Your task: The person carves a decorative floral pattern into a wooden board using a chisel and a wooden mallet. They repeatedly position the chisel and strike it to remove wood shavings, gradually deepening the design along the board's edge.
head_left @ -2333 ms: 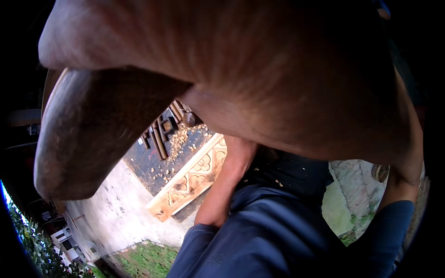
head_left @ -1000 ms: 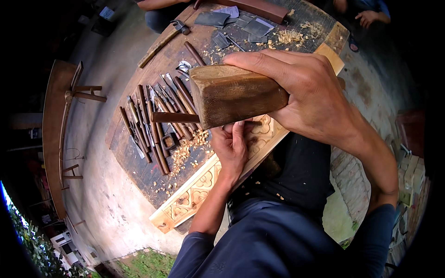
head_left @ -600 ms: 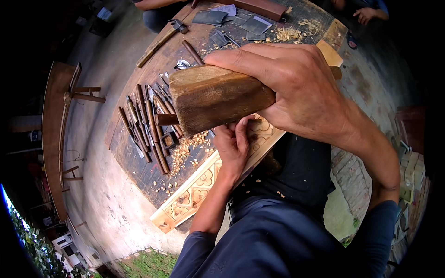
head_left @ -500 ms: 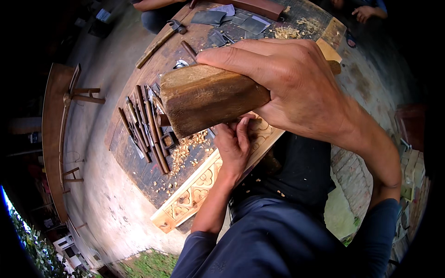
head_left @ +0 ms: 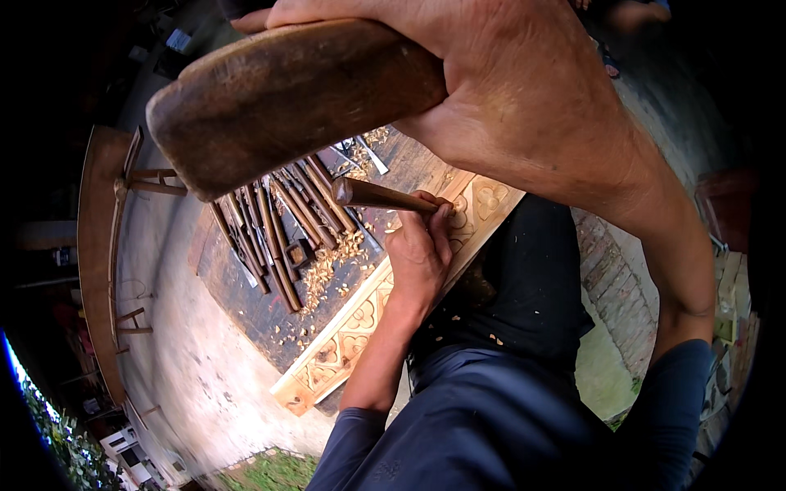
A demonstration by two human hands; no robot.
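High up and close to me, my right hand [head_left: 491, 90] is closed around a thick brown wooden mallet [head_left: 286, 102], its block end jutting to the left. Below it, my left hand [head_left: 422, 254] grips a chisel [head_left: 377, 197] with a dark wooden handle. The handle's butt leans left toward the mallet, and a gap separates the two. My left hand rests on a long pale wooden board [head_left: 357, 321] carved with a row of floral shapes. The chisel's cutting end is hidden by my fingers.
Several wooden-handled carving tools [head_left: 274, 237] lie on the worn table [head_left: 237, 299], left of the board. Curled wood shavings [head_left: 327, 266] are scattered beside them. A brown bench-like piece [head_left: 105, 245] stands at far left. Part of another person [head_left: 639, 15] shows at the top right.
My right hand has lifted the mallet up and to the left, closer to me. The chisel in my left hand now shows clearly below it, and the far table is more covered.
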